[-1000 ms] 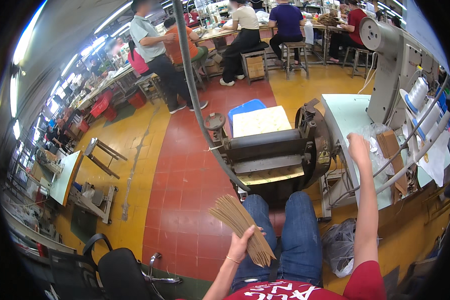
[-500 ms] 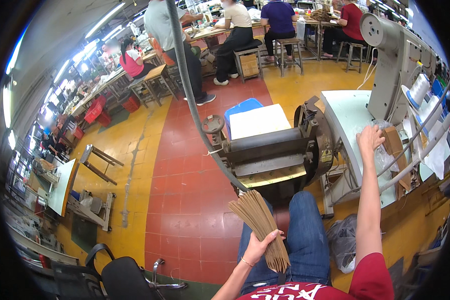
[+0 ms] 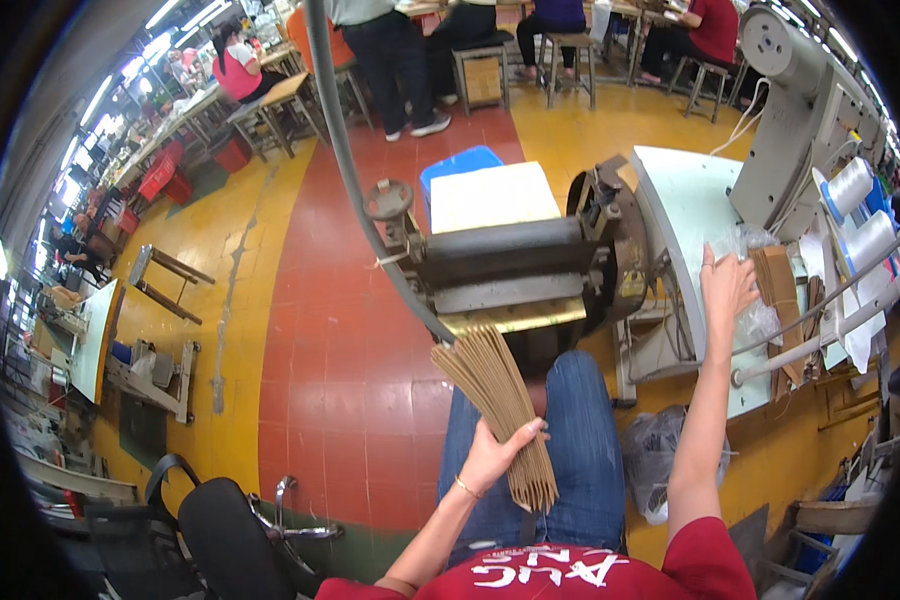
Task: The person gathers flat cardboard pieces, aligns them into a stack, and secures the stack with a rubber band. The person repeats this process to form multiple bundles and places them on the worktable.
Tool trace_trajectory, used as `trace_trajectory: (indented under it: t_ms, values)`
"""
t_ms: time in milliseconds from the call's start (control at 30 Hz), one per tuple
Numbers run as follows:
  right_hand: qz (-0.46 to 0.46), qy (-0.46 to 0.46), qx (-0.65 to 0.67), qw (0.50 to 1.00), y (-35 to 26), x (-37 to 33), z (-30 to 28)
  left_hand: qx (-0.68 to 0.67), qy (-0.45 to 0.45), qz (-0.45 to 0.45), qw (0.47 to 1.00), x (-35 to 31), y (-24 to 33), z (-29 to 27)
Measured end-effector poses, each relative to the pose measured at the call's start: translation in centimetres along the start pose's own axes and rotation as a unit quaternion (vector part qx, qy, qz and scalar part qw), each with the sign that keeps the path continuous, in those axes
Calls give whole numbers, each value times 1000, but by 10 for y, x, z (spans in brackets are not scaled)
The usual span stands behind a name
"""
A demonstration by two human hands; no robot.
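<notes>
My left hand [image 3: 497,456] is closed round a thick sheaf of brown strips [image 3: 500,400], thumb across the top. The strips fan out at the far end and lie over my lap. My right hand [image 3: 727,288] reaches to the pale sewing machine table [image 3: 675,215], its fingers stretched out beside a clear plastic bag [image 3: 760,322]. Whether the fingertips touch the bag I cannot tell. Just right of that hand lies another bundle of brown strips [image 3: 778,280].
Ahead stands a roller machine [image 3: 510,270] with a white board [image 3: 495,198] behind it. A grey hose [image 3: 345,150] hangs in front. At right are a sewing machine [image 3: 785,140] and white thread cones [image 3: 850,187]. A black chair [image 3: 235,530] is at lower left; people sit farther off.
My view has tilted down and shifted right. My right hand has drawn slightly back from the plastic bag, its fingers now stretched out. The left hand keeps its hold on the strips.
</notes>
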State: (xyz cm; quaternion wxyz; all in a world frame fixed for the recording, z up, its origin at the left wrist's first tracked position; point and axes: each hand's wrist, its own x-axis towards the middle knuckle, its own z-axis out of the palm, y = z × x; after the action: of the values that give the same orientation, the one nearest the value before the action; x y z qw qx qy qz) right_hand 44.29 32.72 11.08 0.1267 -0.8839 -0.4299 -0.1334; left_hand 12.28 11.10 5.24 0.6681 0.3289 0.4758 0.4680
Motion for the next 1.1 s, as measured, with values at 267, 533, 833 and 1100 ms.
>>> trace_trajectory:
  t_ms: [267, 533, 833, 1100]
  values:
    - [-185, 239, 210, 930, 3, -45, -37, 47, 56, 27, 997, 12, -10, 4]
    - [-149, -489, 581, 634, -26, -244, -15, 454, 82, 47, 886, 16, -6, 25]
    - [22, -593, 671, 444, -7, -224, -18, 22, -63, -12, 998, 7, -16, -16]
    - [-261, -477, 481, 688, -30, -248, -28, -376, -115, -78, 916, 16, -49, -15]
